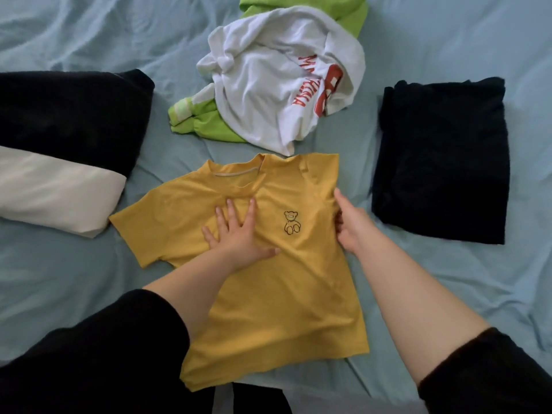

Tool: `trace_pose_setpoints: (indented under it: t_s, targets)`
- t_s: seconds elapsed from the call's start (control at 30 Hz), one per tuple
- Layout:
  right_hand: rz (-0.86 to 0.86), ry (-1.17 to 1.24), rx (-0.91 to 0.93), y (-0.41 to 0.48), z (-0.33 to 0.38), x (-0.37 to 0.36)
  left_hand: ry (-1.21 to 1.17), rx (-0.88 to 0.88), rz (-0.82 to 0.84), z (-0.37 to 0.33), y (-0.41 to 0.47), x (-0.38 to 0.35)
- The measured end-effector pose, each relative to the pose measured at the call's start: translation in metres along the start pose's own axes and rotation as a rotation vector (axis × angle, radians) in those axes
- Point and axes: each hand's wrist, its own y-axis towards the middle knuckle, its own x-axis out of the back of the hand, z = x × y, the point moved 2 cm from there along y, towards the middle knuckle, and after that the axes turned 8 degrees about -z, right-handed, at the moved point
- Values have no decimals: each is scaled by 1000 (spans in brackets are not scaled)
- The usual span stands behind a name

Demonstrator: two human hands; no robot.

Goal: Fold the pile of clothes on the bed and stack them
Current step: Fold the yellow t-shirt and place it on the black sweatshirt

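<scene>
A yellow T-shirt [277, 291] with a small bear drawing lies spread face up on the bed in front of me. My left hand [236, 234] presses flat on its chest, fingers straight and spread. My right hand [351, 225] grips the shirt's right edge at the sleeve, with the fingers curled under the fabric. Beyond the shirt sits a crumpled white shirt [274, 85] with red lettering on top of a lime green garment [209, 124]. A folded black garment [442, 159] lies to the right.
The light blue bedsheet [448, 294] is wrinkled all around. At the left lie a black garment [68, 115] and a white folded piece [56, 192] beside it. Dark cloth [254, 398] shows at the bottom edge.
</scene>
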Motion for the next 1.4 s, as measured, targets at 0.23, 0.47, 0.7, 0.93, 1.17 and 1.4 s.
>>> trace_pose_setpoints:
  t_s: [0.23, 0.47, 0.7, 0.93, 1.17, 1.4]
  targets:
    - [65, 277, 185, -2, 30, 12, -18, -6, -5, 9, 4, 6]
    - [-243, -396, 723, 4, 41, 40, -13, 8, -119, -3, -9, 14]
    - [-63, -247, 491, 21, 60, 12, 0, -47, -368, 1, -11, 33]
    - [-208, -148, 762, 6, 81, 13, 53, -49, -321, 5, -6, 41]
    - [-175, -952, 933, 6, 23, 27, 158, -102, -218, 14, 6, 38]
    - [-234, -1208, 1207, -10, 4, -3, 228, -208, -373, 24, -3, 39]
